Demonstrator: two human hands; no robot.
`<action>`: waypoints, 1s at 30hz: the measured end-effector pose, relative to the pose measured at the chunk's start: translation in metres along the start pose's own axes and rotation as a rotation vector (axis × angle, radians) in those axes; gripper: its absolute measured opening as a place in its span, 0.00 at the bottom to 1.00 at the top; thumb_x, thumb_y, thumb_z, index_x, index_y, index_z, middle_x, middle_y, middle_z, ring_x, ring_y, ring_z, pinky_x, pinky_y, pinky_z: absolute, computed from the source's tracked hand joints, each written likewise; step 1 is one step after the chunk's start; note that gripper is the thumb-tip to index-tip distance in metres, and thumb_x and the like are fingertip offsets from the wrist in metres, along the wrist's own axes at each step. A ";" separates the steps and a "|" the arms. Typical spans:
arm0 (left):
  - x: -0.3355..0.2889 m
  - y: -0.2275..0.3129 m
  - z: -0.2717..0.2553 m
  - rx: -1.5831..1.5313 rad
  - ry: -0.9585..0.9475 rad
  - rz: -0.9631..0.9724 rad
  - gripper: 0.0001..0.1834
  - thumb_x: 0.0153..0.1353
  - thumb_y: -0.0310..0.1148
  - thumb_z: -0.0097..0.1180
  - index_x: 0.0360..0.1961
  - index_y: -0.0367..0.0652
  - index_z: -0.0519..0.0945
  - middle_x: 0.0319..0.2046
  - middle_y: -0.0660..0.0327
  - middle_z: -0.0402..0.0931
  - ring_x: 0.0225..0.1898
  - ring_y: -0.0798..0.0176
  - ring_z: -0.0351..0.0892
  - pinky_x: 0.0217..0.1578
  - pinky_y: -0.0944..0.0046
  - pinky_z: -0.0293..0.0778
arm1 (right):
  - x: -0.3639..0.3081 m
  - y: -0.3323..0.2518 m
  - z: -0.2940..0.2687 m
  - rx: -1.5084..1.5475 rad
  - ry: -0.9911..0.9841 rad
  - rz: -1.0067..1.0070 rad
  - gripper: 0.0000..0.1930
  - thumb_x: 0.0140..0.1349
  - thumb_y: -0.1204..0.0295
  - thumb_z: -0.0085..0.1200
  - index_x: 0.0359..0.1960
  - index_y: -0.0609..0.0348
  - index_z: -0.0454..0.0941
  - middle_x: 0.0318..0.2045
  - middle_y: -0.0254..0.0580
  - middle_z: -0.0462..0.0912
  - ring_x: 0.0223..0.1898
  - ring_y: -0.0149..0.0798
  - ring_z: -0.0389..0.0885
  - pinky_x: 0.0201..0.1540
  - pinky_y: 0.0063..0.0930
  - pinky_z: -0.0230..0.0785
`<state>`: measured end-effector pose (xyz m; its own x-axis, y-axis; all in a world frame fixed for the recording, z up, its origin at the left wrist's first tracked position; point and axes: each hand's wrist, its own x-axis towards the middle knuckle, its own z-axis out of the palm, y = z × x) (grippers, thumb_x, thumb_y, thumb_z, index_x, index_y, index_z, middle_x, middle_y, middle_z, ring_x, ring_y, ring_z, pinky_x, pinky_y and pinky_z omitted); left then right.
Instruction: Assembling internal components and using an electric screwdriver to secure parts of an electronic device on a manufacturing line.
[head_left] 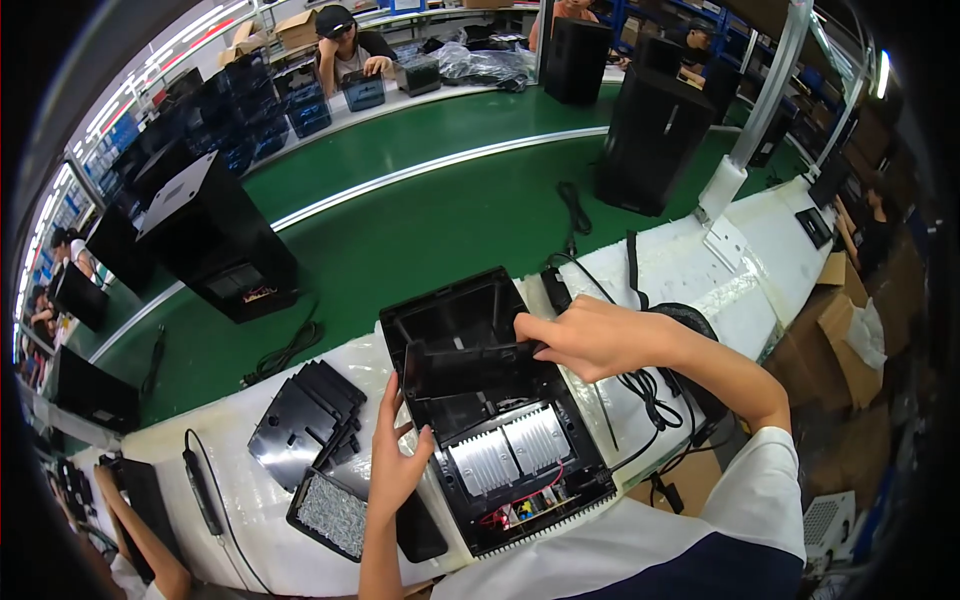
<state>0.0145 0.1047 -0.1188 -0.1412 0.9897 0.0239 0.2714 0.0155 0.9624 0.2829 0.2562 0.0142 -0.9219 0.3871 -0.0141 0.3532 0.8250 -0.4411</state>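
An open black plastic case (590, 455) lies in front of me, with two finned silver heat sinks (508, 450) and a circuit board (535, 508) with red wires in its near half. Over the case's middle, my right hand (595, 338) pinches the right end of a tilted black plastic panel (465, 368). My left hand (398, 455) grips the case's left side, fingers along the outer wall and thumb over the edge. Part of that grip is hidden. To its left are a stack of black plastic plates (308, 415) and a black tray of small silver screws (332, 515).
A corded electric screwdriver (202, 490) lies at left beside another person's arms (140, 540). Cables (650, 400) trail right of the case. Beyond the white bench, a green conveyor (400, 240) carries black speaker cabinets (215, 240) and a tall one (655, 140). A metal post (765, 100) rises at right.
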 end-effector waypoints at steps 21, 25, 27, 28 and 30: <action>0.002 -0.003 -0.011 -0.045 -0.054 -0.024 0.46 0.54 0.21 0.57 0.74 0.51 0.52 0.70 0.50 0.56 0.68 0.51 0.61 0.55 0.54 0.75 | 0.007 -0.016 0.008 -0.219 -0.101 -0.095 0.20 0.45 0.84 0.52 0.42 0.57 0.63 0.23 0.42 0.76 0.24 0.52 0.78 0.22 0.42 0.66; 0.002 -0.004 -0.011 -0.051 -0.059 -0.018 0.46 0.54 0.21 0.57 0.74 0.52 0.52 0.70 0.49 0.56 0.68 0.51 0.61 0.55 0.53 0.75 | 0.009 -0.021 0.011 -0.239 -0.124 -0.102 0.20 0.47 0.84 0.52 0.43 0.58 0.64 0.24 0.42 0.76 0.24 0.52 0.78 0.23 0.41 0.67; 0.001 -0.004 -0.012 -0.053 -0.058 -0.018 0.46 0.54 0.21 0.57 0.74 0.52 0.52 0.70 0.49 0.56 0.68 0.51 0.62 0.55 0.53 0.75 | 0.010 -0.022 0.011 -0.249 -0.111 -0.108 0.20 0.48 0.83 0.52 0.44 0.58 0.65 0.24 0.42 0.77 0.23 0.51 0.79 0.22 0.41 0.67; 0.001 -0.003 -0.012 -0.056 -0.060 -0.027 0.46 0.54 0.21 0.57 0.74 0.52 0.52 0.70 0.49 0.56 0.67 0.51 0.62 0.55 0.53 0.75 | 0.011 -0.023 0.010 -0.251 -0.110 -0.110 0.20 0.48 0.83 0.52 0.44 0.58 0.65 0.24 0.42 0.77 0.23 0.51 0.79 0.22 0.41 0.67; 0.001 -0.002 -0.014 -0.058 -0.059 -0.035 0.46 0.55 0.21 0.57 0.74 0.52 0.52 0.70 0.49 0.56 0.67 0.51 0.62 0.55 0.53 0.75 | 0.012 -0.025 0.010 -0.266 -0.149 -0.071 0.21 0.49 0.83 0.53 0.46 0.58 0.65 0.23 0.42 0.77 0.23 0.50 0.79 0.22 0.40 0.67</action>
<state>0.0008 0.1037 -0.1170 -0.0927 0.9954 -0.0244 0.2116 0.0437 0.9764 0.2617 0.2364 0.0159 -0.9519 0.2766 -0.1315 0.2985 0.9342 -0.1955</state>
